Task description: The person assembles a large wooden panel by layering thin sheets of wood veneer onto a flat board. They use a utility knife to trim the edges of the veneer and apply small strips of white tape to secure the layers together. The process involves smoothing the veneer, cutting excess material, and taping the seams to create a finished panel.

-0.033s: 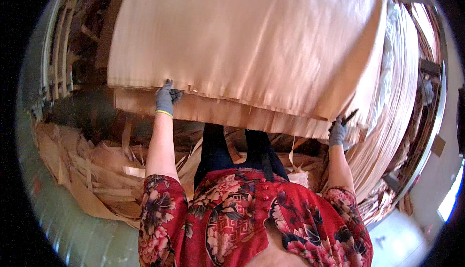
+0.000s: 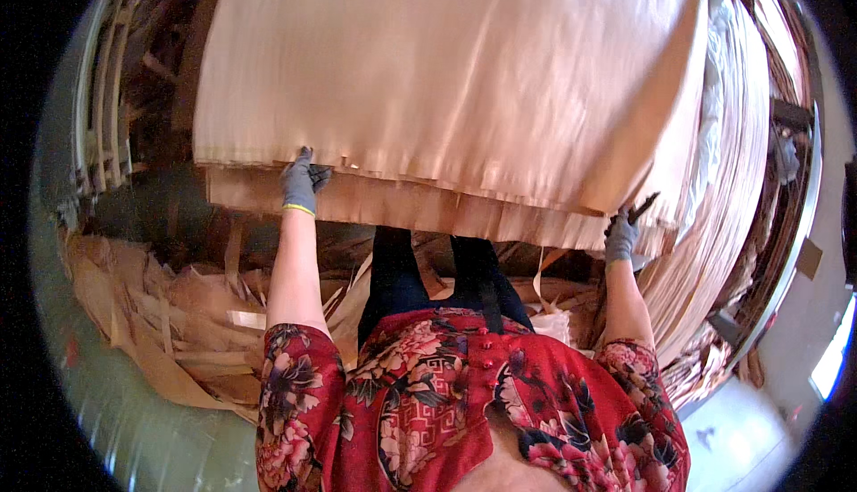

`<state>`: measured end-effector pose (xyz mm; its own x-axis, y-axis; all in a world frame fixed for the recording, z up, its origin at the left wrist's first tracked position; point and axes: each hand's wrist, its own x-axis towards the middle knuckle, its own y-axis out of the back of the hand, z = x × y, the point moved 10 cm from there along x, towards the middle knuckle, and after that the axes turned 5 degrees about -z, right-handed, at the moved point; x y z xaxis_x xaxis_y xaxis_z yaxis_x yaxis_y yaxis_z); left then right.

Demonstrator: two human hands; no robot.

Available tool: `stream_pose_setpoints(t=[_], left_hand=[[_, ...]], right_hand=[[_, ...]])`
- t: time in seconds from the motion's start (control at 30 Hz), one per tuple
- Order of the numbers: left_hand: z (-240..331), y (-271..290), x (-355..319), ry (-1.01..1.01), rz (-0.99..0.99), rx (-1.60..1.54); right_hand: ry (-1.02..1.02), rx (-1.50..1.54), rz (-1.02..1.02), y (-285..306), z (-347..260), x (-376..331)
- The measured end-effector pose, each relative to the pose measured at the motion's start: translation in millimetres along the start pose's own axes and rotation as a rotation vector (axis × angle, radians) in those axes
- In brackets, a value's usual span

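Note:
A broad, thin sheet of pale brown wood veneer [image 2: 420, 72] spreads before me, its ragged near edge facing my body. More veneer [image 2: 402, 202] shows just under that edge. My left hand [image 2: 302, 181], in a grey glove with a yellow cuff, is closed on the near edge towards the left. At the near right corner my right hand [image 2: 621, 237], also gloved in grey, is closed at the edge beside a folded-over strip [image 2: 638, 144]. A slim dark thing [image 2: 642, 209] sticks out from this hand; whether it is a tool or a glove finger is unclear.
Layered veneer sheets [image 2: 728, 153] curve down on the right, with whitish plastic film [image 2: 708, 117] along them. Torn veneer scraps [image 2: 178, 313] lie around my legs [image 2: 393, 269]. Wooden slats [image 2: 109, 90] stand at far left. Greenish floor [image 2: 178, 438] shows at lower left.
Both hands and the veneer sheet sit very slightly further left and higher in the picture. Both hands keep the same hold.

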<state>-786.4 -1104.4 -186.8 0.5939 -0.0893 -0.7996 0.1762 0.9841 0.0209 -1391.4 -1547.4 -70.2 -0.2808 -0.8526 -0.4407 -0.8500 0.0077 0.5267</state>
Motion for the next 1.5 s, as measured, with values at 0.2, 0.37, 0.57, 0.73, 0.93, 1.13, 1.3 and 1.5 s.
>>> stream_pose_setpoints(t=[0.2, 0.37, 0.57, 0.73, 0.93, 1.13, 1.3, 1.5], left_hand=[[-10, 4, 7, -0.010, 0.017, -0.030], [-12, 3, 10, 0.002, 0.022, -0.085], [-16, 4, 16, 0.007, -0.003, -0.165], [-12, 1, 11, -0.026, -0.061, -0.002], [53, 20, -87, -0.504, 0.573, 0.323], [13, -155, -147, -0.808, -0.080, 1.784], [-6, -166, -129, -0.579, -0.142, 1.960], [-8, -164, -128, -0.408, -0.247, 1.964]], right_hand=[[0.017, 0.077, 0.021, 6, 15, 5], [0.033, 0.053, 0.009, 15, 26, 11], [-0.036, 0.053, 0.039, 13, 41, 18], [-0.095, 0.036, -0.031, 8, 62, 31], [-0.134, 0.107, -0.086, 3, 77, 30], [0.245, -0.119, 0.002, 58, 41, -7], [0.172, -0.568, 0.341, 225, 34, -39], [0.253, -0.772, 0.515, 383, -14, -59]])
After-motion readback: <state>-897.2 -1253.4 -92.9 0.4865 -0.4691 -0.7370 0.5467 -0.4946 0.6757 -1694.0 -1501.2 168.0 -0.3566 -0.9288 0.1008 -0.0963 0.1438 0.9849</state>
